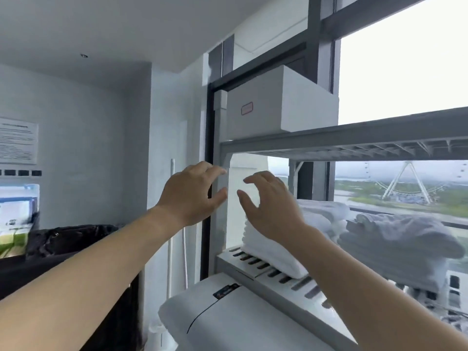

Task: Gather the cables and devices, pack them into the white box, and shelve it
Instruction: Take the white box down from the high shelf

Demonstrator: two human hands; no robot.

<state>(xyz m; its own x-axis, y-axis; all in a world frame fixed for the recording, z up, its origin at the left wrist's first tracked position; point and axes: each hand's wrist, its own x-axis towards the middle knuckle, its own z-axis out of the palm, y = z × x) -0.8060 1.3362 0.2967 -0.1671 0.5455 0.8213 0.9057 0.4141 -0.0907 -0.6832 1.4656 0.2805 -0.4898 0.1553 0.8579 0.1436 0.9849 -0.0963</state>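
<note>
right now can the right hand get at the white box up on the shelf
Probably yes: the right hand is open and empty below the shelf, and nothing stands in front of the white box, whose front face is exposed above it.

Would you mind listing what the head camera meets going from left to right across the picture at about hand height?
Black plastic-lined bin → bare left hand → bare right hand → folded grey towels on the lower shelf. The white cardboard box sits above, on the grey upper shelf.
</note>
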